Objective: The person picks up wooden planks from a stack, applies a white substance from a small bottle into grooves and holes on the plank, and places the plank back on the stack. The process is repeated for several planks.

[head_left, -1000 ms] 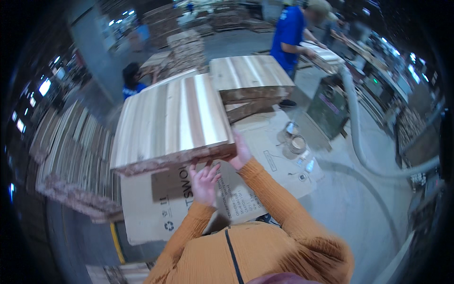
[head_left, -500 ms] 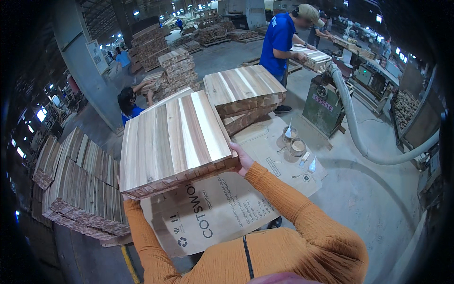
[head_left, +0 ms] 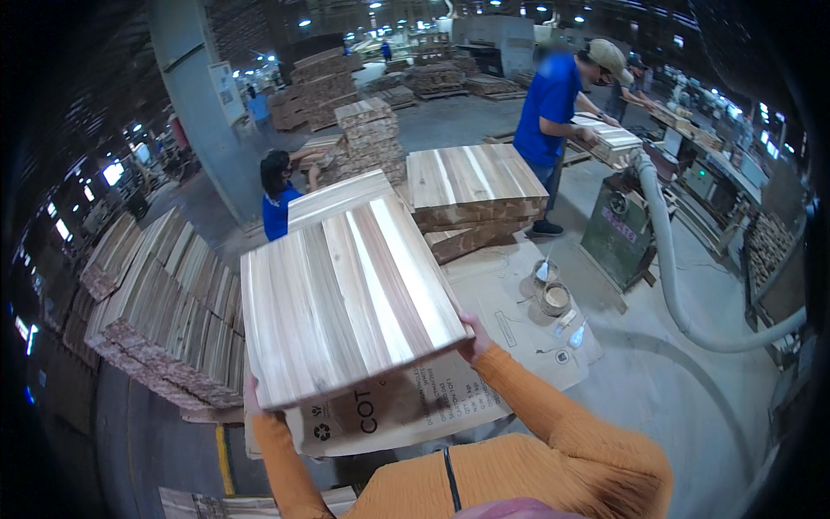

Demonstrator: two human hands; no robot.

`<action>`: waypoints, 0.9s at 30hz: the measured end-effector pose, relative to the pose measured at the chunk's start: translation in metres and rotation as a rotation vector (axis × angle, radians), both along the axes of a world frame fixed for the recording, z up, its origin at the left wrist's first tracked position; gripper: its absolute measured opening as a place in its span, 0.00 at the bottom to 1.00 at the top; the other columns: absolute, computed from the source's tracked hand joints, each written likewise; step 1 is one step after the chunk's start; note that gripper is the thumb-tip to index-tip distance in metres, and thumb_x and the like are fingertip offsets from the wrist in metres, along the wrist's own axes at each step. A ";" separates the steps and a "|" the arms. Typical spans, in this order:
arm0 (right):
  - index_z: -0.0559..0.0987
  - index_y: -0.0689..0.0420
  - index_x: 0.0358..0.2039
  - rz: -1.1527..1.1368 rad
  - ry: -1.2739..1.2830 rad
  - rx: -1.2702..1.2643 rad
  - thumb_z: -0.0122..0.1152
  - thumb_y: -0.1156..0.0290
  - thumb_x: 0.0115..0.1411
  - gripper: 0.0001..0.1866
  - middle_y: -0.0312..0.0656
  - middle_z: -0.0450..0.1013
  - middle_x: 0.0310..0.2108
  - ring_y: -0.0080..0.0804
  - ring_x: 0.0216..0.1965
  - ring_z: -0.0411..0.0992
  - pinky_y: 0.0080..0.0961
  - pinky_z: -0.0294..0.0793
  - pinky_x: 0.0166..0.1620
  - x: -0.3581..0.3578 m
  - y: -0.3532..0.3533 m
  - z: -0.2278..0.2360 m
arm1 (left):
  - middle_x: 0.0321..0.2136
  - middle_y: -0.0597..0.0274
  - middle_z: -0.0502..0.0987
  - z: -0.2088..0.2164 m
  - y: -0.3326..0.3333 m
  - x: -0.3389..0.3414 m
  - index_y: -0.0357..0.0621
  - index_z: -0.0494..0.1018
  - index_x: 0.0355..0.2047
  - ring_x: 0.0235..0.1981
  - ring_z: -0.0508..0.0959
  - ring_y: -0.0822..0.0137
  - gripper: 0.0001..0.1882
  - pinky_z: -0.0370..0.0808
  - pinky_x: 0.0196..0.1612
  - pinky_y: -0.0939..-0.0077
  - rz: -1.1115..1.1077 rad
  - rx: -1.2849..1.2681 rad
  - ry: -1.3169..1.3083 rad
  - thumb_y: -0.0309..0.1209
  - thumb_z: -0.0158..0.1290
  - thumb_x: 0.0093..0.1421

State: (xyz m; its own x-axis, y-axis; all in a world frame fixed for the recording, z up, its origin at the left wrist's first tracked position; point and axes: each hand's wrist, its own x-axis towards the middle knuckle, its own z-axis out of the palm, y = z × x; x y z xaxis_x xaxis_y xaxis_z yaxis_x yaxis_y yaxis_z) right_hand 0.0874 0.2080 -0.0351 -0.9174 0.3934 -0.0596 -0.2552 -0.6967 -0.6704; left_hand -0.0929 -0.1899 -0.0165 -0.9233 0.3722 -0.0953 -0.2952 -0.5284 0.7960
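A wooden panel [head_left: 350, 298] of light and dark glued strips is held in front of me, blurred a little by motion. My left hand [head_left: 253, 394] grips its near left corner, and my right hand [head_left: 475, 338] is closed on its near right corner. Most of the fingers are hidden under the board. Just beyond it another striped board [head_left: 339, 197] shows in part. To the right of that, a stack of panels [head_left: 475, 177] rests on a flattened cardboard sheet [head_left: 510, 372], which also reaches under the board I hold.
On the cardboard's right side are two small tubs [head_left: 553, 299] and a white-tipped squeeze bottle [head_left: 578, 332]. Tall panel stacks [head_left: 173, 320] stand at left. One person in blue [head_left: 278, 195] is beyond the boards; another [head_left: 551, 112] works by a green machine [head_left: 616, 225] with a hose [head_left: 664, 251].
The panel has come up and toward me in both hands, its thick stacked edge no longer showing beneath it. My view has shifted, and boards now show at the bottom edge.
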 end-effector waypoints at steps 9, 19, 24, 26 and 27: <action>0.60 0.63 0.57 0.402 -0.070 0.008 0.53 0.53 0.50 0.38 0.48 0.65 0.52 0.35 0.53 0.65 0.31 0.62 0.56 0.094 0.006 -0.047 | 0.55 0.49 0.64 -0.012 -0.024 0.259 0.41 0.55 0.59 0.52 0.68 0.51 0.40 0.67 0.53 0.53 0.407 -0.011 0.014 0.52 0.45 0.51; 0.72 0.58 0.48 0.800 -0.501 -0.041 0.53 0.49 0.52 0.29 0.46 0.73 0.39 0.34 0.41 0.73 0.32 0.72 0.46 0.083 -0.006 -0.087 | 0.54 0.49 0.64 0.010 0.008 0.409 0.41 0.54 0.59 0.52 0.66 0.49 0.44 0.66 0.53 0.53 0.743 -0.099 -0.128 0.56 0.48 0.47; 0.74 0.62 0.42 0.312 -0.173 0.703 0.56 0.72 0.55 0.14 0.39 0.74 0.37 0.24 0.37 0.71 0.21 0.70 0.44 0.028 0.010 -0.039 | 0.53 0.49 0.64 -0.019 0.022 0.436 0.41 0.55 0.58 0.52 0.66 0.52 0.36 0.64 0.54 0.55 0.688 0.206 -0.221 0.52 0.43 0.54; 0.72 0.64 0.46 0.319 0.059 0.598 0.54 0.70 0.56 0.18 0.42 0.72 0.42 0.26 0.44 0.69 0.23 0.68 0.49 0.018 0.029 -0.001 | 0.54 0.50 0.64 -0.001 0.052 0.424 0.38 0.55 0.57 0.53 0.66 0.56 0.32 0.64 0.54 0.61 0.825 -0.114 -0.212 0.46 0.42 0.58; 0.71 0.65 0.47 0.316 0.142 0.681 0.52 0.71 0.57 0.18 0.43 0.72 0.44 0.26 0.45 0.68 0.24 0.67 0.50 0.035 0.026 0.032 | 0.55 0.50 0.63 0.002 0.059 0.429 0.38 0.54 0.58 0.54 0.65 0.57 0.31 0.64 0.55 0.62 0.753 -0.167 -0.130 0.46 0.39 0.61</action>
State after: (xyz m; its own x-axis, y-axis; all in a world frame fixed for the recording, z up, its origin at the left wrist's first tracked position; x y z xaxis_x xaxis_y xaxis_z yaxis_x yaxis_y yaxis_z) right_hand 0.1224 0.2340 -0.0032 -0.9732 0.0181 0.2294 -0.2284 -0.1955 -0.9537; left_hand 0.3362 -0.1306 -0.0148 -0.8990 -0.3791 -0.2193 -0.0007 -0.4995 0.8663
